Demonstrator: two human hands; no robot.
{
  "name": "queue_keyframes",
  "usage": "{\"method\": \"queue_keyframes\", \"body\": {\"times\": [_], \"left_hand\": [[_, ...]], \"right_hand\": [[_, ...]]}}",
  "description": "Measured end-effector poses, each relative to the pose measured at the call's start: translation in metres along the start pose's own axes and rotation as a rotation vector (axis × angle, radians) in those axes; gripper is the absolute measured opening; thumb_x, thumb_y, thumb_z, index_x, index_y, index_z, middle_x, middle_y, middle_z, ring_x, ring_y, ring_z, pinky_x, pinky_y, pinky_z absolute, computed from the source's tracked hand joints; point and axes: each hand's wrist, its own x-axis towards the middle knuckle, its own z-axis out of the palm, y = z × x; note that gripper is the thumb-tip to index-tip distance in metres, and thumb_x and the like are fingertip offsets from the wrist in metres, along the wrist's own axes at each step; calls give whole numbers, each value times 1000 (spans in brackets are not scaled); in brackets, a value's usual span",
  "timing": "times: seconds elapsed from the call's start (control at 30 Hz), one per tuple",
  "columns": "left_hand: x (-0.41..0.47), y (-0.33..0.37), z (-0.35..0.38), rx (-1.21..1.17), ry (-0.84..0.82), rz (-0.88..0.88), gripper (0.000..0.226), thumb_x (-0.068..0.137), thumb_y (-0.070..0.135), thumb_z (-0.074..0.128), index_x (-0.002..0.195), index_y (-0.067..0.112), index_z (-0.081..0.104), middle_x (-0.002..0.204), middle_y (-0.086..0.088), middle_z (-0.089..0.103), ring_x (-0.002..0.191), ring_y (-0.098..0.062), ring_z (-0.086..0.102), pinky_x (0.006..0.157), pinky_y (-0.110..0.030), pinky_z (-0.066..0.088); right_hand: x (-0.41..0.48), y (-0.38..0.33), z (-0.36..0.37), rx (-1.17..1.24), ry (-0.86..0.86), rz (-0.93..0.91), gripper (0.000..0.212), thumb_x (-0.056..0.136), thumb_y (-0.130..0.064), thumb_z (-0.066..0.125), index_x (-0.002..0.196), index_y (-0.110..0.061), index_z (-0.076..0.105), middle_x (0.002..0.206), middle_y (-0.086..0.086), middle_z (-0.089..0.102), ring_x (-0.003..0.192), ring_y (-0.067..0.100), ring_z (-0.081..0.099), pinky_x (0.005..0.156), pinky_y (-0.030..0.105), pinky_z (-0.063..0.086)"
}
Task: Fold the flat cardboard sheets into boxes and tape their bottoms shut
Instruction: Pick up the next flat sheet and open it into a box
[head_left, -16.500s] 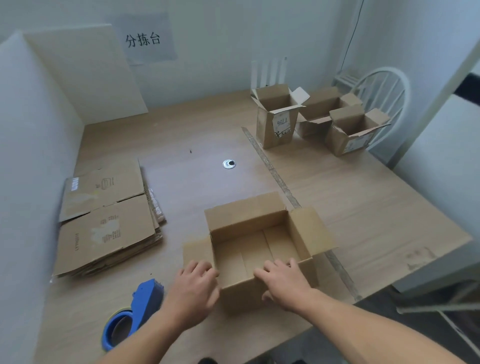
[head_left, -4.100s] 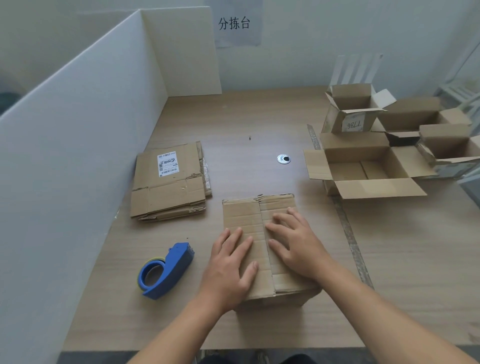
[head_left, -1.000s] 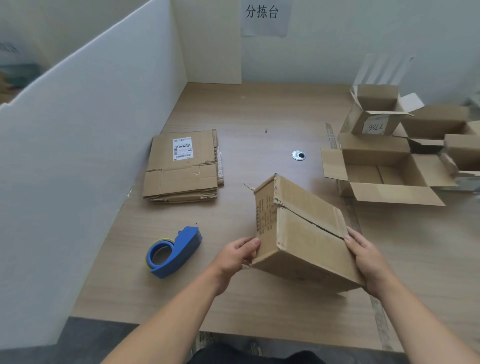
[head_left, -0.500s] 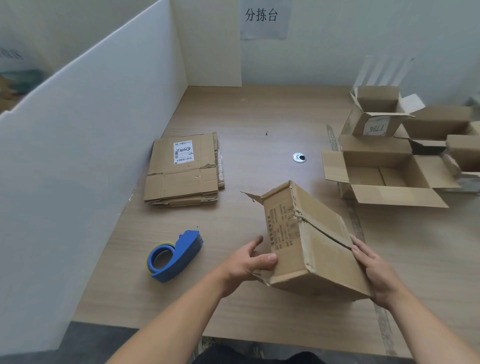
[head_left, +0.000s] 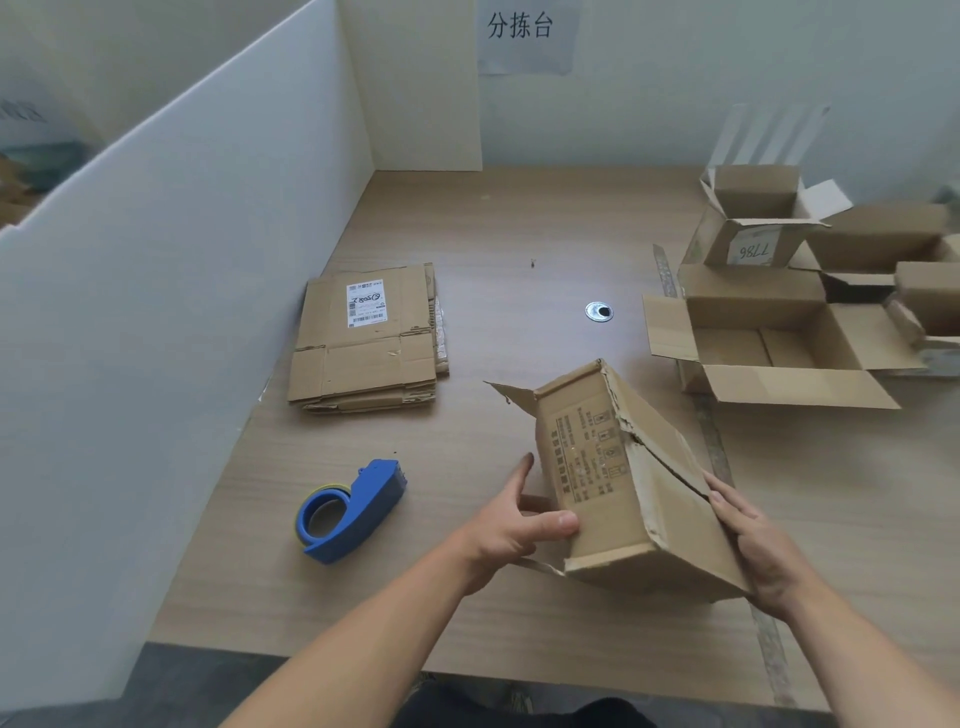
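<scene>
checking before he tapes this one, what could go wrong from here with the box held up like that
1. The closed flaps of the tilted box show a gaping, ragged seam with no tape visible; they may spring open.
2. Both the left hand and right hand are on the box, so reaching for the tape dispenser means letting go with one.
3. The torn edges along that seam may keep tape from lying flat.

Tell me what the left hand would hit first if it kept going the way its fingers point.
The left hand already touches the tilted cardboard box; its fingers point up-right along the printed side, so that box comes first, though depth is uncertain.
</scene>
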Motion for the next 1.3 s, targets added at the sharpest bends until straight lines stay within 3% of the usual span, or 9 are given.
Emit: {"method": "queue_keyframes", "body": {"times": [0.23, 0.33, 0.47, 0.57, 0.8, 0.97, 1.07, 1.2, 1.3], "left_hand": [[-1, -6, -16, -167, 231, 37, 126, 55, 38, 92, 151, 46, 11, 126, -2, 60, 112, -19, 64, 86, -36, 55], [-7, -9, -25, -140, 251, -2, 133, 52, 42, 96, 153, 46, 9, 138, 5, 50, 120, -18, 56, 103, -43, 48], [-15, -10, -36, 2, 386, -25, 114, 69, 39, 88, 155, 39, 13, 134, 7, 47, 114, -14, 53, 87, -37, 52], [-14, -19, -50, 110, 480, -45, 103, 77, 34, 84, 155, 36, 17, 132, 3, 47, 115, -18, 52, 101, -43, 48], [-13, -60, -60, 353, 699, -217, 90, 84, 32, 76, 156, 33, 21, 136, -13, 37, 116, -30, 51, 105, -47, 45], [-19, -76, -67, 502, 697, -245, 60, 92, 44, 63, 147, 27, 46, 160, -10, 23, 146, -31, 19, 119, -44, 22], [-25, -67, -68, 453, 737, -19, 47, 96, 37, 58, 141, 22, 53, 155, -4, 36, 144, -20, 31, 118, -40, 26], [-28, -58, -58, 779, 595, 287, 56, 96, 39, 55, 148, 23, 43, 157, 5, 32, 146, -13, 25, 121, -35, 22], [-18, -69, -53, 1038, 438, 197, 67, 98, 50, 45, 157, 28, 21, 165, 9, 4, 152, -13, -2, 124, -37, 9]], "right_hand": [[2, -6, 6, 9, 17, -50, 32, 103, -30, 44, 131, -36, 59, 127, -2, 66, 113, 25, 62, 87, 40, 50], [-1, -14, 13, -48, 28, -134, 31, 103, -29, 47, 131, -32, 60, 125, -1, 67, 110, 23, 63, 85, 39, 50], [-4, -23, 28, -130, 18, -251, 31, 101, -24, 52, 132, -25, 58, 119, -2, 67, 97, 14, 64, 78, 32, 51], [-3, -29, 45, -224, 25, -327, 33, 100, -20, 55, 133, -24, 55, 113, -3, 66, 91, 12, 64, 76, 29, 50], [8, 0, 83, -607, 74, -401, 43, 96, -24, 60, 138, -23, 51, 121, -5, 58, 113, 14, 56, 98, 31, 42], [-4, 36, 92, -698, 112, -369, 43, 96, -23, 59, 138, -22, 50, 129, -1, 62, 116, 18, 57, 92, 31, 43], [-9, 44, 103, -741, 151, -374, 49, 97, -22, 58, 144, -21, 44, 135, 3, 57, 123, 24, 54, 95, 33, 41], [-12, 51, 118, -778, 135, -474, 50, 98, -16, 57, 145, -23, 44, 145, 3, 44, 132, 23, 44, 102, 24, 31], [-11, 58, 130, -796, 70, -498, 36, 97, -14, 59, 133, -17, 59, 153, 8, 32, 138, 25, 38, 108, 18, 22]]}}
